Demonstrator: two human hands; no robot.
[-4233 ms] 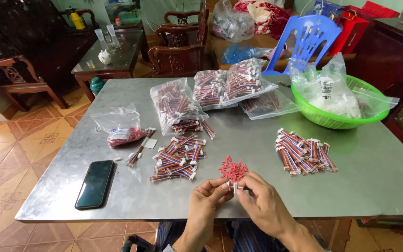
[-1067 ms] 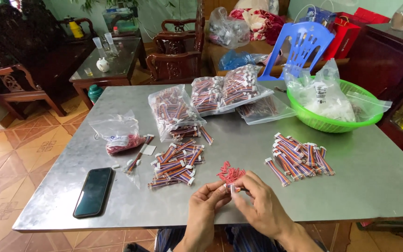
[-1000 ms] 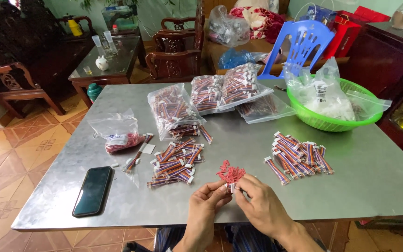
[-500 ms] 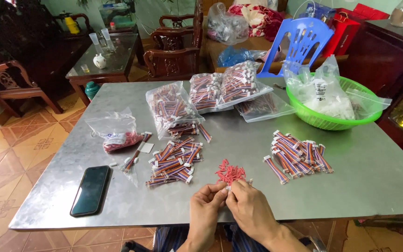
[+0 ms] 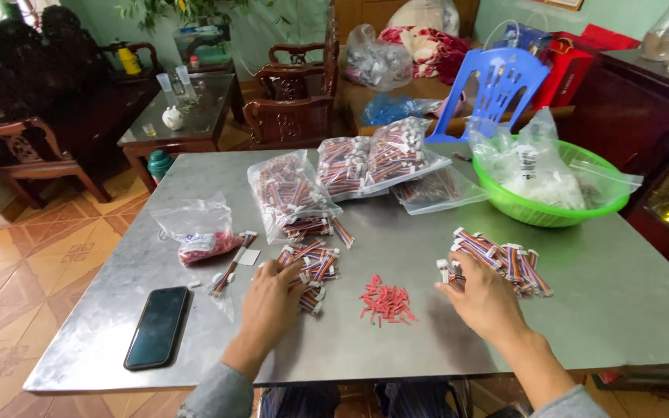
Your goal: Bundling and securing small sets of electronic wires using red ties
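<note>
On the metal surface [image 5: 598, 294], the left hand [image 5: 269, 302] rests fingers spread on a wire-harness pile [image 5: 310, 267]; the right hand [image 5: 485, 298], fingers apart, touches another harness pile [image 5: 505, 259]. Red connectors [image 5: 385, 300] lie between. At two o'clock, a green basin [image 5: 555, 213] holds bagged white parts [image 5: 536, 166].

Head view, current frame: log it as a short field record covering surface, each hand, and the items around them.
surface: grey metal table
left hand: palm down, fingers on the middle pile of wire bundles
right hand: palm down, fingers at the right pile of wire bundles
between hands: small red pieces, untouched
left edge: black phone
far side: clear bags of wire bundles, green basket
</note>
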